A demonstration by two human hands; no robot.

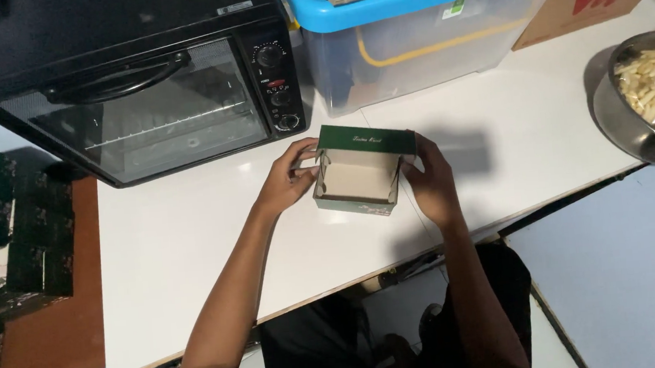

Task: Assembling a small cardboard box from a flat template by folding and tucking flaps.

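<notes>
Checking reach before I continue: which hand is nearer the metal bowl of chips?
Right. The right hand holds the green box's right side; the left hand is farther from the metal bowl.

Head camera looks steeply down — fairly near (single view) — onto the white table

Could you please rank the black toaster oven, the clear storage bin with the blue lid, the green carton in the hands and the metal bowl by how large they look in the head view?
1. black toaster oven
2. clear storage bin, partly cut off
3. metal bowl, also cut off by the frame edge, so its place is unsure
4. green carton
</notes>
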